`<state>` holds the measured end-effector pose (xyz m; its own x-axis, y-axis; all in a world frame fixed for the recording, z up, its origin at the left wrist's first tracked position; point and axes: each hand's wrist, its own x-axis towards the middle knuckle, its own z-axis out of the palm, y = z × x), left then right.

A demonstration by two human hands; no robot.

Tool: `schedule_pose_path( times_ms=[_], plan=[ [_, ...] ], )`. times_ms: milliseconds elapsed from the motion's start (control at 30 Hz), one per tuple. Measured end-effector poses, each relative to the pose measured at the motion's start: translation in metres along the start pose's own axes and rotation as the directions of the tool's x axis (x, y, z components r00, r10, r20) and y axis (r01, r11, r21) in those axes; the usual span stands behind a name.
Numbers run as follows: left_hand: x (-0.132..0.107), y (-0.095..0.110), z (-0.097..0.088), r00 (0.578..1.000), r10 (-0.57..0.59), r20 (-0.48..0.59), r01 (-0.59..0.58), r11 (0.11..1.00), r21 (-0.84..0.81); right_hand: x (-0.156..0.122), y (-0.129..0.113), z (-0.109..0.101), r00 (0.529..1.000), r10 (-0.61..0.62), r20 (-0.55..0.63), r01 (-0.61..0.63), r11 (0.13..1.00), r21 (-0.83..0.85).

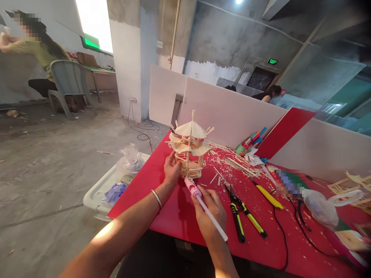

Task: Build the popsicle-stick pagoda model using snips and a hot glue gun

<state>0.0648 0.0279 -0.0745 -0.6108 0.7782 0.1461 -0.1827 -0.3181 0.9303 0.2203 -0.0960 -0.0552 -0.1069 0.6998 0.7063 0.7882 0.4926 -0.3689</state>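
A small pagoda model [189, 146] built of thin wooden sticks stands on the red table [162, 208]. My left hand [171, 170], with a metal bangle at the wrist, grips the model's base on its left side. My right hand [210, 210] is closed round a pink glue gun [193, 188] with a white glue stick [211, 218] poking out of its back. The gun's nozzle touches the model's lower front edge.
Yellow-handled pliers [242, 212] and a yellow-handled tool [268, 195] lie right of my hand, among loose sticks [232, 164] and a black cable [285, 231]. A white tray [98, 193] with plastic bags sits left of the table. White partitions [232, 112] stand behind. A person sits far left.
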Motion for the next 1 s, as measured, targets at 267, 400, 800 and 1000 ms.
schedule_pose_path(
  times_ms=[267,400,800,1000],
  plan=[
    [-0.011,0.008,-0.003,0.987,0.083,0.136,-0.101,0.986,0.132,-0.008,0.007,-0.009,0.998,0.042,-0.055,-0.04,0.998,0.04],
    [-0.014,0.01,-0.001,0.981,0.061,0.187,-0.085,0.988,0.126,-0.012,0.008,-0.01,0.991,0.094,-0.096,-0.086,0.993,0.077],
    [-0.013,0.012,-0.001,0.97,0.083,0.228,-0.115,0.984,0.132,-0.011,0.007,0.013,0.994,0.105,-0.008,-0.105,0.994,-0.013],
    [-0.016,0.018,-0.001,0.972,0.082,0.221,-0.11,0.987,0.118,-0.012,0.009,0.013,0.995,0.101,-0.013,-0.102,0.994,-0.031]
  ],
)
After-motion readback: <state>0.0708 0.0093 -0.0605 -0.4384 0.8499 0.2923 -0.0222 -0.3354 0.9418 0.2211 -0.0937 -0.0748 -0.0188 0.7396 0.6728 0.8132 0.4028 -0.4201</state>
